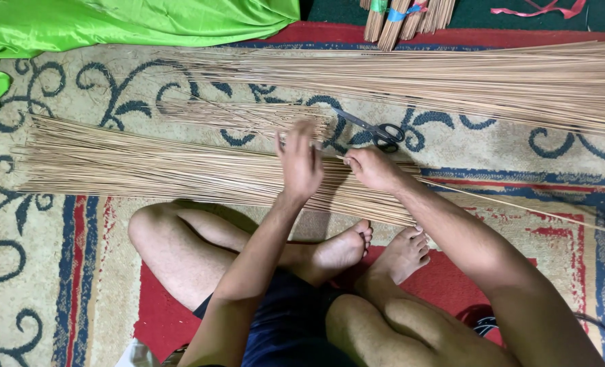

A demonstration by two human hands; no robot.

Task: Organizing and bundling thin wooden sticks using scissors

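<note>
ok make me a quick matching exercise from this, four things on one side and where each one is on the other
Things:
1. scissors
2. green cloth
3. tied stick bundles
4. right hand

Places:
A. top left corner
B. on the stick pile in front of the feet, pinching a stick
C. top edge, middle
D. on the carpet, just beyond the hands

Pairs: 1-D, 2-A, 3-C, 4-B
</note>
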